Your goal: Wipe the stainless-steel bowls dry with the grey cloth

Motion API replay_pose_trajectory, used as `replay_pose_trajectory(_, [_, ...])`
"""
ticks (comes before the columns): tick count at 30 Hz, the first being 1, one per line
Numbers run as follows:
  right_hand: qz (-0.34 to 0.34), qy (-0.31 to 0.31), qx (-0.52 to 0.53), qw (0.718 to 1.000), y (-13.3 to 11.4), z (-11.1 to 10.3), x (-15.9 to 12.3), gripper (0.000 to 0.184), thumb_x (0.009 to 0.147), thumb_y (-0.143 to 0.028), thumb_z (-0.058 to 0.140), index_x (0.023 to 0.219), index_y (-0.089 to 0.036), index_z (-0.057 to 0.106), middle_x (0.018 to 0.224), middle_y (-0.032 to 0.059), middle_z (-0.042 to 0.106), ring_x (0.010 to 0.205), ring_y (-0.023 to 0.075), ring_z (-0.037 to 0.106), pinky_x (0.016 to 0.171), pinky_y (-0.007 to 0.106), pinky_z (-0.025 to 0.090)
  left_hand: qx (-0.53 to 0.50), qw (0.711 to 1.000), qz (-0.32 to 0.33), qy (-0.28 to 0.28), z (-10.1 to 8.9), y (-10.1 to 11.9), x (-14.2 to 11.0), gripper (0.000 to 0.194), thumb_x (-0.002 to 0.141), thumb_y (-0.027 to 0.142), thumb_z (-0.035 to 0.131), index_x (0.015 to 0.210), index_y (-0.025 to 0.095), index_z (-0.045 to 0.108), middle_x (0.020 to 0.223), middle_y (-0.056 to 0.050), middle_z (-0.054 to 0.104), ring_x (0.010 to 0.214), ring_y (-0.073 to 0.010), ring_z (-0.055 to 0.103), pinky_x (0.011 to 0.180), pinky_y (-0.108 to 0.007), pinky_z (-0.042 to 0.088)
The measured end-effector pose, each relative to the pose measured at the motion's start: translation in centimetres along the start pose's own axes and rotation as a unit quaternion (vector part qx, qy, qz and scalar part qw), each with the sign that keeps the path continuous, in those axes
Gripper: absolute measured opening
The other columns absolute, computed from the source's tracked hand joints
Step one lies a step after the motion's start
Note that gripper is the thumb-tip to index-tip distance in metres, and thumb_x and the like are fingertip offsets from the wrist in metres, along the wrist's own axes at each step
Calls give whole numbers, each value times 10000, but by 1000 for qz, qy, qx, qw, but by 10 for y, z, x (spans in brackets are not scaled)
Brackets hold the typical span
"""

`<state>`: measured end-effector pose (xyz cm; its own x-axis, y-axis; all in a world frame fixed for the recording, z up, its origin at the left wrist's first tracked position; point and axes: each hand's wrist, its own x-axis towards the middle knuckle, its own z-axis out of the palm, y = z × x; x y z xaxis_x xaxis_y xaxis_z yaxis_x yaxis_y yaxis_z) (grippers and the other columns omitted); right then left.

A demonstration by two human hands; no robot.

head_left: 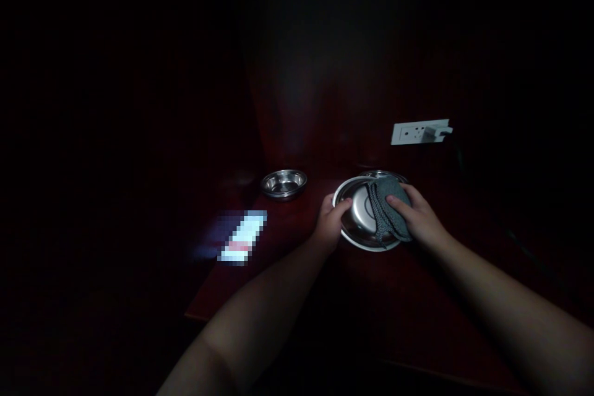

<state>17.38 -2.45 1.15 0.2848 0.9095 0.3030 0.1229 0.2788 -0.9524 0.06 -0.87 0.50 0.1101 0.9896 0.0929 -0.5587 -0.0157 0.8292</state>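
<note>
A shiny steel bowl [362, 207] is held up over the dark red table, its inside tilted towards me. My left hand [331, 219] grips its left rim, the thumb over the edge. In my right hand [415, 210] is a folded grey cloth [392, 207] with a dark patterned band, pressed against the right side of the bowl. The cloth covers that part of the rim, so I cannot tell whether the right fingers also touch the bowl.
Another steel bowl [284, 184] stands on the table [297, 216] to the left. Behind the held bowl shows the rim of more steelware [383, 173]. A bright blurred-out rectangle [244, 238] lies near the left edge. A white socket plate [420, 132] with a plug is on the wall.
</note>
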Motion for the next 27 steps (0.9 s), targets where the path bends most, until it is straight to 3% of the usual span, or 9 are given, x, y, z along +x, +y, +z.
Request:
replay_pose_trajectory(5, [14,62,39,997,-1,2,3,501,616,-532,697,1003,-246,559,864,24,646,767,221,628,692,378,526,-91,992,-39,-81,1,5,-3,316,695,299,625,975,161,572,919,-66,633,826,-186,613,800,-365,490])
replay_pose_trajectory(9, [17,88,53,995,-1,1,4,473,617,-527,700,969,-241,567,837,12,655,751,208,636,688,355,531,-25,990,-84,-113,-1,1,-8,443,642,243,694,1053,214,530,982,-46,617,834,-182,620,745,-358,518])
replay_pose_trajectory(13, [36,47,64,996,2,2,4,426,646,-520,682,948,-241,571,786,1,657,722,198,639,668,336,529,48,991,-75,-97,-3,-4,-11,530,623,252,728,1098,229,493,1064,-60,593,874,-205,612,679,-338,522])
replay_pose_trajectory(20, [22,15,48,998,13,2,5,451,670,-530,665,1002,-244,558,879,5,665,795,205,649,723,356,530,53,995,-42,-70,-5,-2,-5,517,592,293,737,1055,210,522,943,-29,607,789,-176,605,656,-291,479])
replay_pose_trajectory(27, [21,-4,46,999,10,3,4,438,684,-526,655,1011,-257,546,863,5,664,771,208,648,685,359,537,28,998,-19,-57,-6,-2,0,442,594,265,729,994,185,559,934,-33,623,902,-202,599,811,-348,464])
